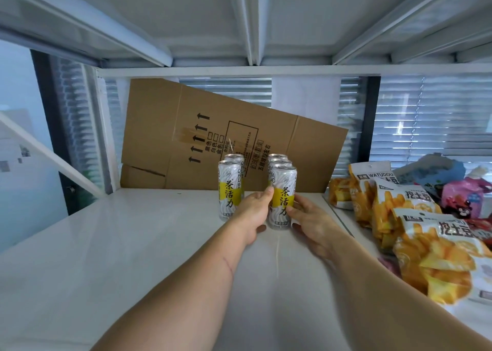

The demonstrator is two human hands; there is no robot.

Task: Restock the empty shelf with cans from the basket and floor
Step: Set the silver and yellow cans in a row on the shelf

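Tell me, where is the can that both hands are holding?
The front can stands upright on the white shelf, heading the right-hand row of three, between the left hand and right hand.

white shelf [133, 244], five upright cans [229, 188] in two rows, flattened cardboard box [186, 137] leaning behind, snack bags [415, 231] right

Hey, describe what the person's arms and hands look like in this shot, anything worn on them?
Both arms are bare up to the frame edge: no sleeves, gloves, watch or bracelets show. The left hand and right hand show no rings on the visible parts. The left forearm carries a thin, long scratch-like line along its side. The nails look short and unpainted.
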